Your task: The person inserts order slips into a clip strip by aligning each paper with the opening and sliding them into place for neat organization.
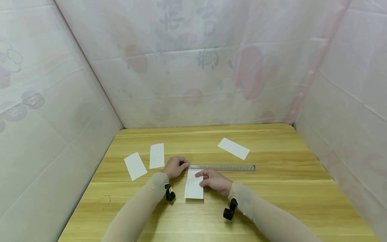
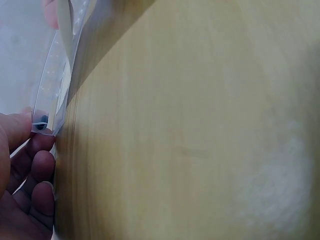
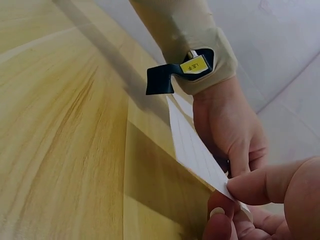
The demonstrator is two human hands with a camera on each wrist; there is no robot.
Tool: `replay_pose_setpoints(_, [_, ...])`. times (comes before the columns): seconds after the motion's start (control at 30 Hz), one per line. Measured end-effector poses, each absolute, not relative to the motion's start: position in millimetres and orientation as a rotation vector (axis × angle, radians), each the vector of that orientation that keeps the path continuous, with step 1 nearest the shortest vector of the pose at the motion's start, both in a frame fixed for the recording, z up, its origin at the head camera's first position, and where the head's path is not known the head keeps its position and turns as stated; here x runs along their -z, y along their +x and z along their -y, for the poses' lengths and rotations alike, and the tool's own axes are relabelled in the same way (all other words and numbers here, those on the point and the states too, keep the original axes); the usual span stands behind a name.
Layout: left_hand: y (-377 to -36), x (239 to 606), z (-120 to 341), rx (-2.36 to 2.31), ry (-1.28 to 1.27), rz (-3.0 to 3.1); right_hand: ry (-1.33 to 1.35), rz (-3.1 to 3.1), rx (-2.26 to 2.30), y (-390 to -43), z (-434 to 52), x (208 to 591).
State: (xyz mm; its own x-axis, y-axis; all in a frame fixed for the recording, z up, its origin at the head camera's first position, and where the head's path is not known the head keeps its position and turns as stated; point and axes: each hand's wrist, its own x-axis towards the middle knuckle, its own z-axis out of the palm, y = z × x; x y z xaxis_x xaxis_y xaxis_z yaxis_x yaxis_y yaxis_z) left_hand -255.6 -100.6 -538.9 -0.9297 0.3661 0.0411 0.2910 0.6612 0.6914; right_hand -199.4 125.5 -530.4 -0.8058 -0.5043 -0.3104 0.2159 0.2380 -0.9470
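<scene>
On the wooden table (image 1: 272, 188) a clear plastic ruler (image 1: 222, 167) lies flat, its long axis running left to right across the person's front; its left end sits at the left hand (image 1: 174, 167), whose fingers are curled round that end and pinch it, as the left wrist view confirms, where the ruler's tip (image 2: 47, 117) rests against the thumb and fingertips; the rest of the ruler stretches away to the right, well past the right hand (image 1: 215, 181). A white paper slip (image 1: 194, 185) lies just on the near side of the ruler, its long axis pointing toward the person, at right angles to the ruler, its far edge at or under the ruler's left part; the right hand pinches this slip at its right edge, and in the right wrist view the edge is lifted between thumb and fingers. Both hands are close together; the left one is nearer the ruler's end. Three more white slips (image 1: 156, 155) lie apart on the table, two to the left, one beyond the ruler.
</scene>
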Motion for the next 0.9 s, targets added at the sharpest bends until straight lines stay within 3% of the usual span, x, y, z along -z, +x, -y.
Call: replay_pose_setpoints(0.9, [-253.9, 541.7, 100.3, -1.172, 0.502, -2.770, -0.201, -2.142, 1.564, -197.0, -121.8, 530.1])
